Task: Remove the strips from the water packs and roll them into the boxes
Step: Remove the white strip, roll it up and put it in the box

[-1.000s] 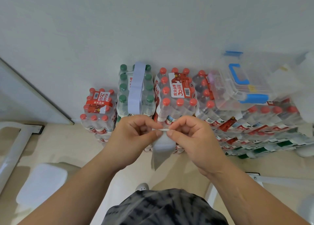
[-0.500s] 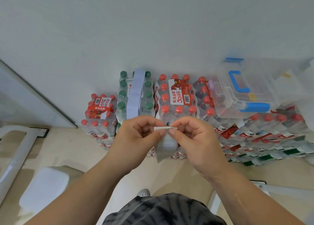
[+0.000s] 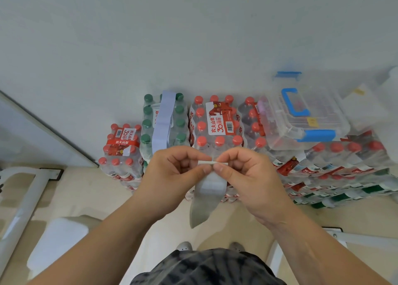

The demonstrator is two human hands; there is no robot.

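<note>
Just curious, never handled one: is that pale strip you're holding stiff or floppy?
Probably floppy: below where the left hand and right hand pinch it, the strip hangs limp and twisted. Likely very light, since a pinch alone carries it. Its rolled top end suggests it curls easily.

Both hands' fingers [image 3: 205, 170] pinch a strip [image 3: 206, 190] before stacked water packs [image 3: 217, 125].

water pack label [image 3: 223, 121] reads 农夫山泉, 30周年 (barcode [image 3: 230, 127] beside).
</note>
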